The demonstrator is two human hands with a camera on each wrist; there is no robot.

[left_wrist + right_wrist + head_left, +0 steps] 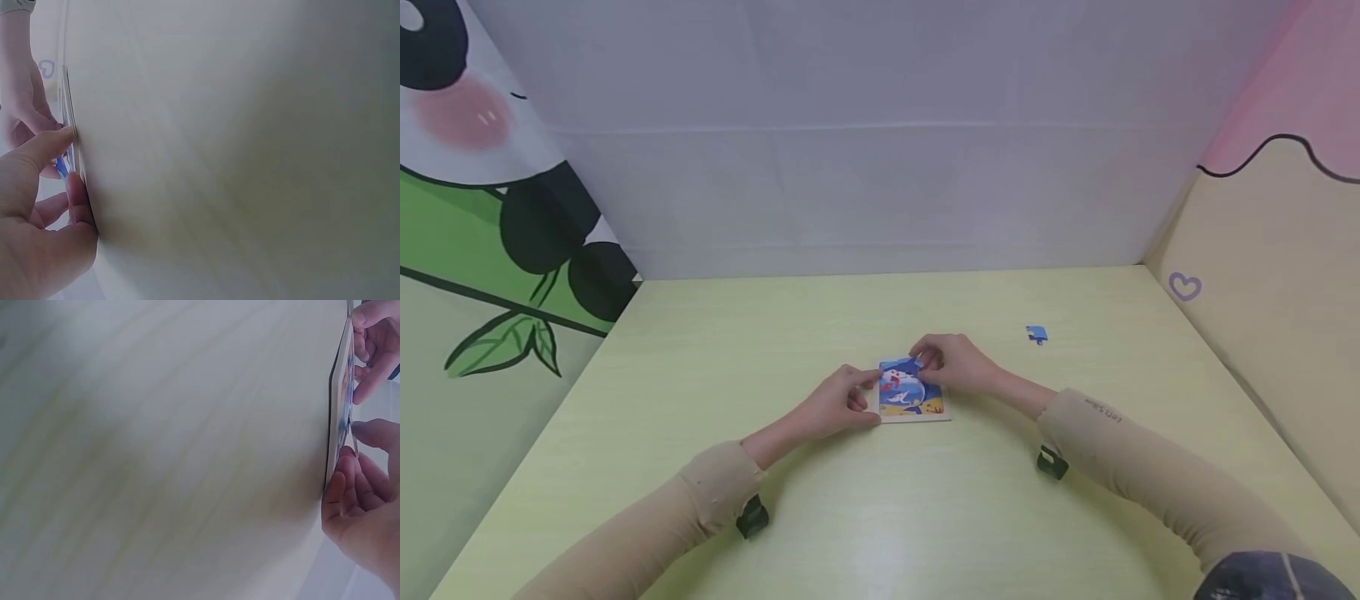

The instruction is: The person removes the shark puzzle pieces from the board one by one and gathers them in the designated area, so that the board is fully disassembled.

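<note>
A small jigsaw puzzle in a pale frame (917, 420) lies flat on the table, its picture in blue, white and yellow. My left hand (838, 400) holds the frame's left side between thumb and fingers, the thumb at the near corner. Over the puzzle's upper right part, my right hand (958, 362) pinches a thin puzzle piece (355, 442) between thumb and fingers. That piece is tilted against the board in the right wrist view, and the fingers hide most of it. A loose blue puzzle piece (1037, 334) lies farther back to the right.
The pale yellow table (880, 508) ends at a white cloth backdrop (880, 192). Painted panels stand on both sides, the left one (512, 350) with green leaves, the right one (1262, 317) with a purple heart.
</note>
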